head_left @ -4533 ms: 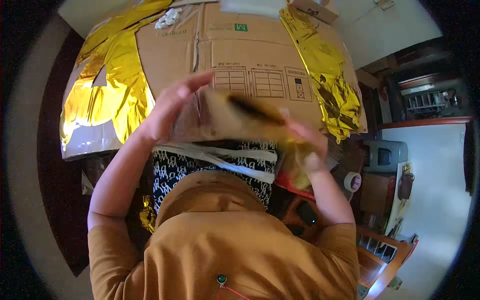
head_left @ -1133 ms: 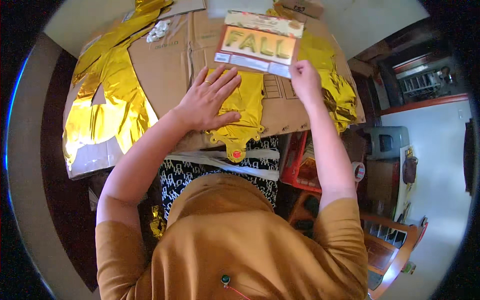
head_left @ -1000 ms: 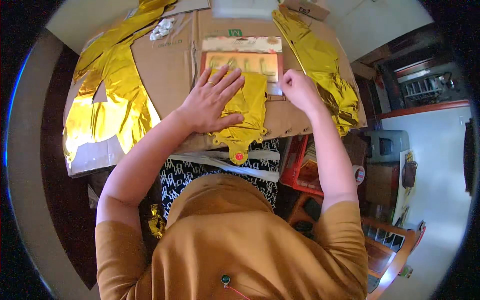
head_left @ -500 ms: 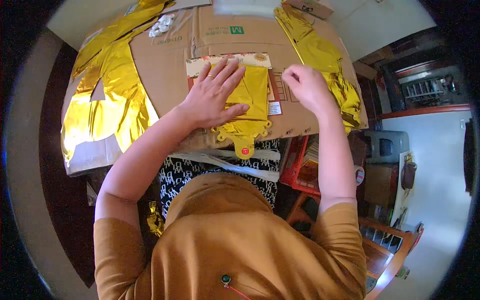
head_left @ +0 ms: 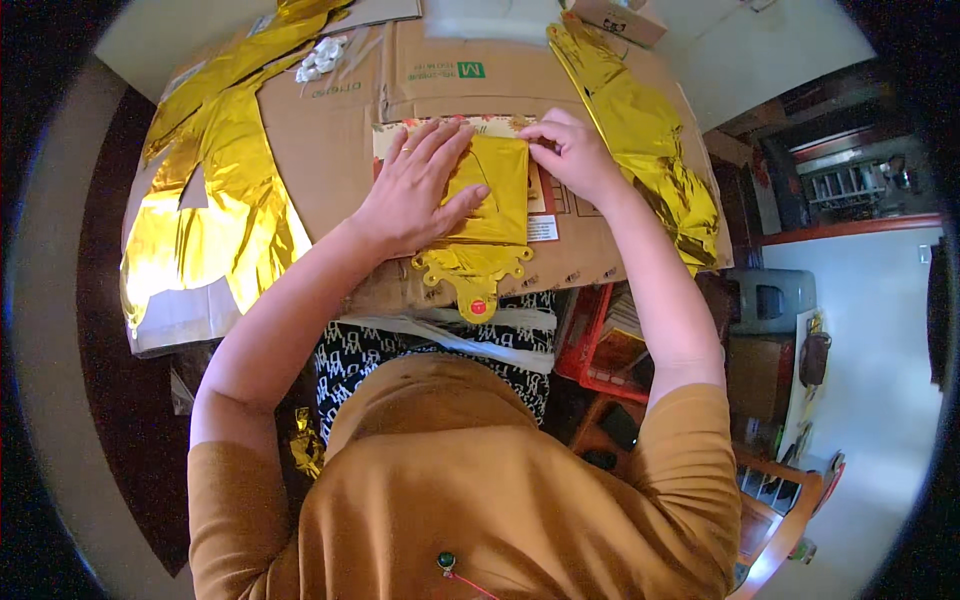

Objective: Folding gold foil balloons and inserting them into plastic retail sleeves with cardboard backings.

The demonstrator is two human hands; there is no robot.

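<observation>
A folded gold foil balloon (head_left: pixel 500 200) lies on a printed card (head_left: pixel 541 196) atop a cardboard box. Its scalloped lower end, with a tab bearing a red dot, hangs past the card's near edge. My left hand (head_left: pixel 422 190) rests flat on the left part of the foil, fingers stretched out. At the foil's far right corner, my right hand (head_left: pixel 570 155) has thumb and forefinger pinched together on the edge. Its other fingers are curled in, and the exact grip is partly hidden.
Large gold foil sheets (head_left: pixel 225 190) spread over the box's left side, and another crumpled gold foil piece (head_left: pixel 640 130) lies right. A small white bundle (head_left: pixel 321 60) sits at the far left. Below the box (head_left: pixel 330 130), a red crate (head_left: pixel 590 345) stands to the right.
My right hand has moved left from beside the card to the foil's far right corner and pinched it. The foil and card have shifted slightly left under my left hand.
</observation>
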